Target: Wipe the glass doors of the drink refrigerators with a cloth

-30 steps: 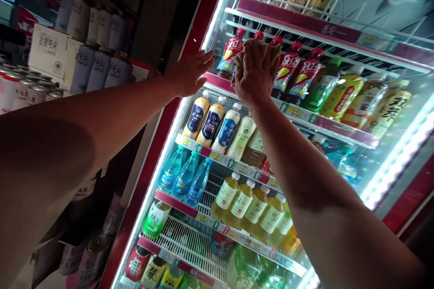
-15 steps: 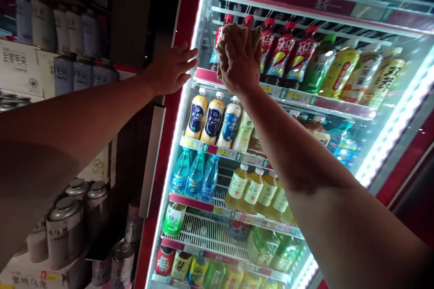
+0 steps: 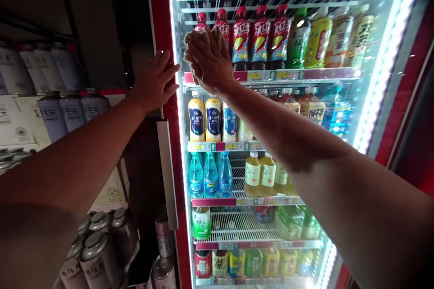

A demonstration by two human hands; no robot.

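My right hand [image 3: 214, 64] presses a crumpled beige cloth [image 3: 190, 49] flat against the glass door of a lit drinks fridge, in front of the red-capped bottles [image 3: 240, 38]. Cloth edges stick out past the fingertips and along the thumb side. At the door's red frame [image 3: 159, 18], my left hand [image 3: 154, 82] has its fingers spread, the tips reaching the bright left edge of the glass. It holds nothing. Part of the upper shelf and some bottles lie hidden behind my right hand and forearm.
Behind the glass, shelves carry blue bottles [image 3: 210, 175], yellow tea bottles [image 3: 267, 170] and a green-labelled bottle [image 3: 201, 223]. A long pale door handle [image 3: 167, 174] runs below my left hand. To the left, metal canisters [image 3: 98, 257] and boxes [image 3: 15, 119] stand on dark shelving.
My right hand and the cloth have shifted left across the glass, towards the door's left edge. My left hand stays by the frame, fingers still spread. The view has tilted and turned.
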